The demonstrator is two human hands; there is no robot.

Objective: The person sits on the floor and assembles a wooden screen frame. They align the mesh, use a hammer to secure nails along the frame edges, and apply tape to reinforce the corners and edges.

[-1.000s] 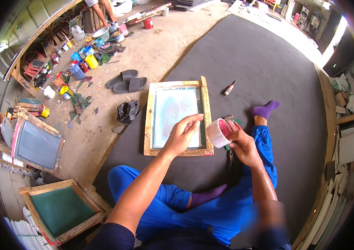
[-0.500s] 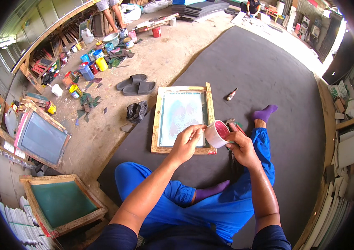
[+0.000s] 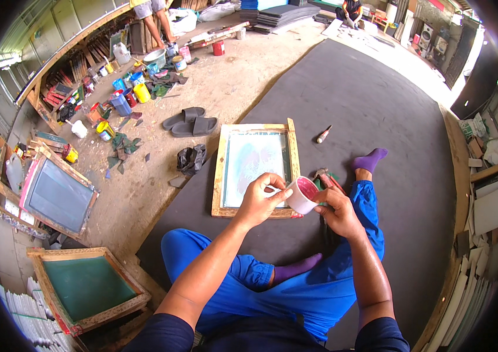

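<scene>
I sit cross-legged in blue trousers on a dark grey mat (image 3: 378, 100). My right hand (image 3: 334, 209) grips a small white cup (image 3: 303, 195) with pink paint inside, tilted toward the left. My left hand (image 3: 261, 199) pinches a thin white stick (image 3: 273, 190) at the cup's rim. Just beyond both hands lies a wooden-framed printing screen (image 3: 255, 164) with pale blue mesh, flat on the mat.
A brush (image 3: 323, 134) lies past the screen, tools beside my right knee (image 3: 325, 179). Dark sandals (image 3: 190, 122) and a black rag (image 3: 190, 159) sit on the concrete left. Paint tubs (image 3: 126, 97), framed screens (image 3: 58, 196) (image 3: 85, 287) stand farther left. People are at the back.
My hands and the cup have drawn slightly closer to me, and the left hand has come in to the cup's rim. The view has tilted a little.
</scene>
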